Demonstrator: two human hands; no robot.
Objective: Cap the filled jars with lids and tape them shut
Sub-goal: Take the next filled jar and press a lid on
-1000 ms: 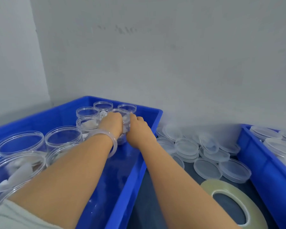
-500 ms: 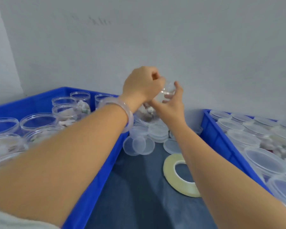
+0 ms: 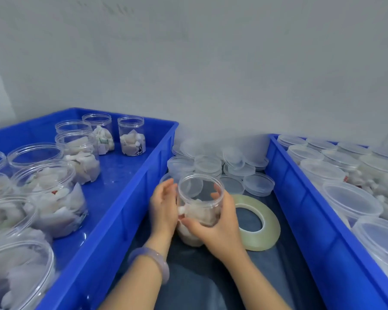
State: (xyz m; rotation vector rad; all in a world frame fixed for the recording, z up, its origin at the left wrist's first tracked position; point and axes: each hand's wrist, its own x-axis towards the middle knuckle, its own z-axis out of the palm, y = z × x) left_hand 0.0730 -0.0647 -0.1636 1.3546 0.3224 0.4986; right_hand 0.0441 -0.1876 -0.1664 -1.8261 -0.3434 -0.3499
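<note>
While the right hand [image 3: 222,224] gripped the upright jar [image 3: 201,198], lids [image 3: 259,184] lay just beyond the straight-fingered left hand [image 3: 164,209] beside it.

jar [image 3: 199,191] — lower wall partly behind right hand [image 3: 220,227] | right bin [image 3: 311,220] — cropped at edge

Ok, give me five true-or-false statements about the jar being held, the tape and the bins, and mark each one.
1. The held jar has no lid on it. True.
2. The tape roll stands on its edge. False: it lies flat on the dark surface, to the right of the jar.
3. The right hand is wrapped around the jar. True.
4. The filled jars in the left bin are capped. False: those in view stand open.
5. Loose lids lie piled behind the held jar. True.
</note>
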